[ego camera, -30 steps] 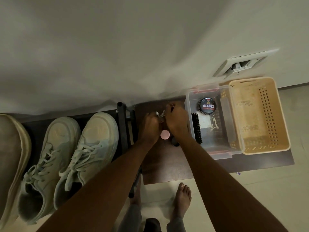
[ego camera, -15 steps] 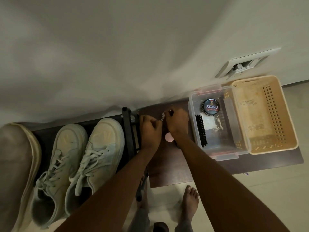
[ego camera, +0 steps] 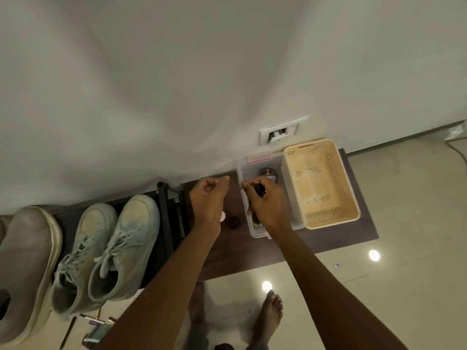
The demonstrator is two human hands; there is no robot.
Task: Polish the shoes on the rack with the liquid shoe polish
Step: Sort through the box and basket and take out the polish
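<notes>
fingers of my right hand [ego camera: 265, 202] are curled round a small dark thing [ego camera: 260, 189], maybe the top part of the polish, but i cannot tell for sure. that hand is over the clear box [ego camera: 257, 231]. fingers of my left hand [ego camera: 208, 195] are curled in a loose fist, and i cannot see if they hold anything.

from the camera on my head i look down. a small dark pot [ego camera: 234, 221] stands on the bench [ego camera: 328, 233] between my two wrists. i think it is the liquid polish bottle, seen from above. a little pink round bit [ego camera: 223, 217] peeks out by my left wrist, touching or just beside it. inside the clear box is a round polish tin [ego camera: 267, 173], near my right fingers.

now the big thing for my next move. the pale green shoes [ego camera: 106, 251] sit on the rack [ego camera: 165, 213] to my left, well apart from my right hand. they lie side by side, toes to the wall, heels to me. my left hand is nearer to them. so i think the polish must travel left, across the black rack post, to reach the toes.

a bigger tan shoe [ego camera: 25, 269] lies past the green pair, at the far left.

a tan basket [ego camera: 353, 210] sits on the bench, touching the clear box on its right side. the bench is dark brown wood and stands against a plain pale wall [ego camera: 177, 84], with a wall plug [ego camera: 280, 133] above the box. the floor [ego camera: 404, 274] is shiny tile with light spots on it, and my bare foot [ego camera: 271, 314] stands there.
</notes>
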